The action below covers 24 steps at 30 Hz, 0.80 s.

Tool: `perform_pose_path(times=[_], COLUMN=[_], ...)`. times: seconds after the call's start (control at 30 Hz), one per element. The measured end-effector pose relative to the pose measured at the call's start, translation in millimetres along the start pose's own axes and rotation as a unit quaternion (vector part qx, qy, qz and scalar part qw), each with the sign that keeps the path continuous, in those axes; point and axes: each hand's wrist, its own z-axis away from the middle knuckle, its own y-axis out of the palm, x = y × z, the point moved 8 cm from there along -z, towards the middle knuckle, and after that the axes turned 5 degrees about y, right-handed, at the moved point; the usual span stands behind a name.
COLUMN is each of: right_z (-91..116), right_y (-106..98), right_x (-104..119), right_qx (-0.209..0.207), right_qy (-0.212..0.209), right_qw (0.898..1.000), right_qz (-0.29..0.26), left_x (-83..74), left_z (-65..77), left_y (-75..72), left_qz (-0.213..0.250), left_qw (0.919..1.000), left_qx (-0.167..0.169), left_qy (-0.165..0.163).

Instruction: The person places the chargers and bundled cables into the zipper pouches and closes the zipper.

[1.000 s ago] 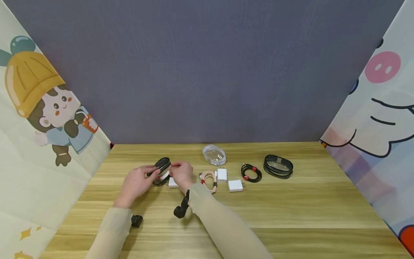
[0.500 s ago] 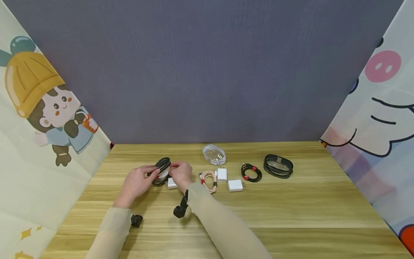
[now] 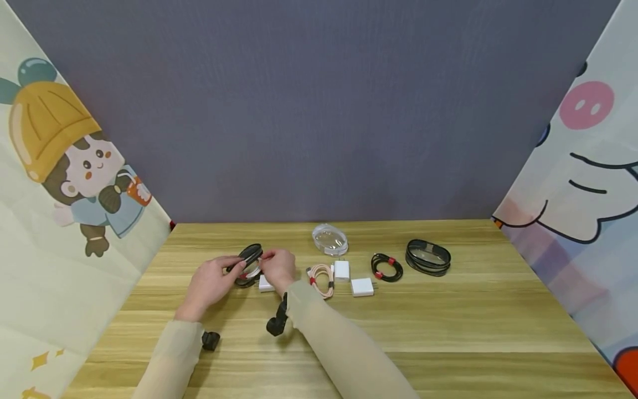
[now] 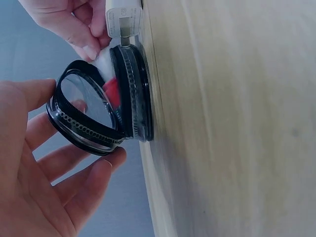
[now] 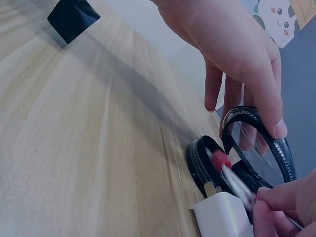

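Note:
My left hand [image 3: 211,282] holds the raised lid of a small round clear zip case [image 4: 136,94] with black trim. In the left wrist view its thumb and fingers lie around the lid's rim, and the case's base rests on the table. My right hand [image 3: 279,270] pinches a white cable [image 5: 239,185] at the case's mouth. A red tie [image 5: 220,159] on the cable sits inside the base. Against the case, by the right hand, stands a white charger plug [image 5: 222,215], partly hidden in the head view.
Right of the hands lie a pink coiled cable [image 3: 314,272], two white chargers [image 3: 341,271] [image 3: 362,287] and a black coiled cable [image 3: 376,272]. A clear case with white trim [image 3: 340,250] is behind them. Another black-trimmed case [image 3: 430,271] lies farther right.
My right hand has shifted very slightly left, and the white cable has shifted a little at the case's opening. The left hand keeps its place on the lid.

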Motion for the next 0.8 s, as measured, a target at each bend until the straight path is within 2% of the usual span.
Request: perform_pose_path(times=[0.43, 0.8], right_z=[0.2, 0.9], right_y=[-2.9, -14.7], right_x=[-1.5, -4.4], right_qx=[0.010, 0.045], right_qy=[-0.036, -0.066], right_qw=[0.999, 0.997], right_qz=[-0.035, -0.016], left_x=[4.7, 4.2], left_z=[1.6, -1.5], left_y=[3.3, 2.7], left_qz=[0.003, -0.001], left_qw=[0.9999, 0.9998], left_qx=[0.007, 0.017], left_qy=[-0.008, -0.012])
